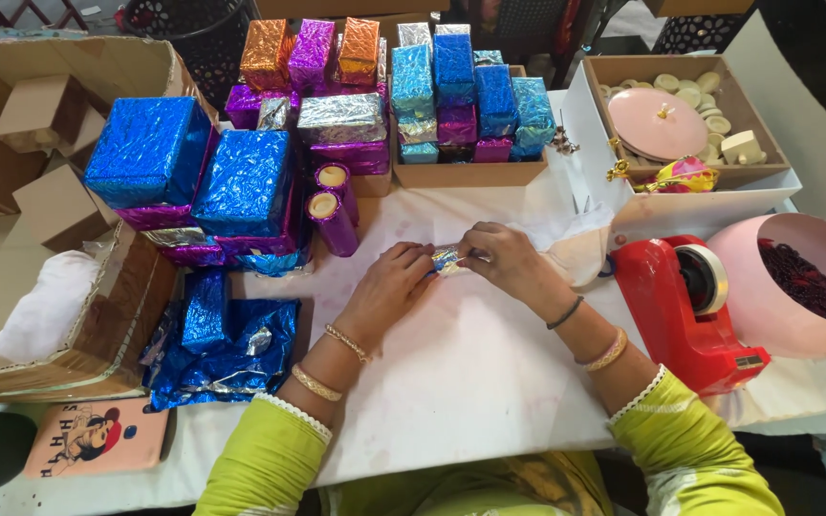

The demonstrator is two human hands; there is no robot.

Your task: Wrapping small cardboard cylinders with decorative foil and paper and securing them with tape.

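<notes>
Both my hands meet over the white table [470,373]. My left hand [392,283] and my right hand [506,260] pinch a small object wrapped in shiny silver foil [445,260] between their fingertips, each gripping one end. Most of the small wrapped object is hidden by my fingers. I wear yellow-green sleeves and gold bangles on both wrists.
Stacked blue, purple and silver foil-wrapped boxes [241,182] stand at the back left, crumpled blue foil [222,339] lies near left. A red tape dispenser [690,311] and pink bowl [776,287] sit at right. Cardboard boxes [40,162] line the left; a tray box [685,124] holds a pink lid.
</notes>
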